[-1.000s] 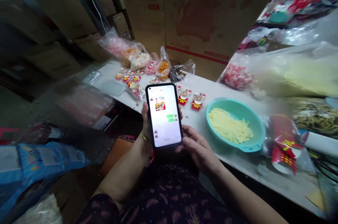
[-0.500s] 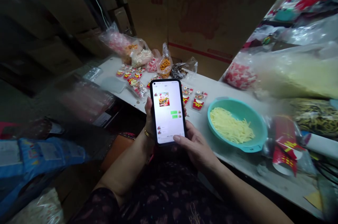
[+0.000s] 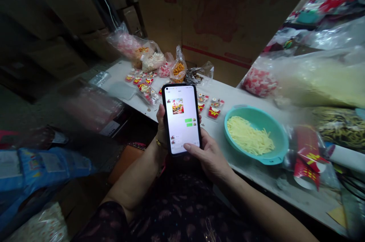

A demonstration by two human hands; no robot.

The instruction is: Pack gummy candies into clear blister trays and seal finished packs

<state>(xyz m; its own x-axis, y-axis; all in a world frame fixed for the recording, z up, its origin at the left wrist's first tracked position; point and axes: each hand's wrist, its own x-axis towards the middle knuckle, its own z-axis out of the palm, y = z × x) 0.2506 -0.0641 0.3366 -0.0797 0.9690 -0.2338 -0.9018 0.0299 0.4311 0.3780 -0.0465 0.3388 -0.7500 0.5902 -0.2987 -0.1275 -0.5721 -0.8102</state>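
A black-edged smartphone (image 3: pixel 182 124) stands upright in front of me, its lit screen showing a chat with a picture and green bubbles. My left hand (image 3: pixel 161 126) is wrapped round its left side and back, a gold bracelet at the wrist. My right hand (image 3: pixel 209 152) is at the lower right edge, with the thumb on the bottom of the screen and the fingers partly hidden behind the phone. To the right of the phone, a turquoise basin (image 3: pixel 278 128) holds pale yellow strips that look like fries. Small clear packs with red fry boxes (image 3: pixel 213 111) lie behind the phone.
On the white table (image 3: pixel 219 135) stand bags of small pieces, among them a bag of orange bits (image 3: pixel 178 71). Large clear bags (image 3: pixel 322 75) and red fry cartons (image 3: pixel 309 162) crowd the right side. Cardboard boxes (image 3: pixel 71 4) are stacked at left; blue packages (image 3: pixel 45 168) lie lower left.
My right thumb has shifted slightly left and up along the bottom of the phone screen. The phone stays in my hands, and the things on the table have not moved.
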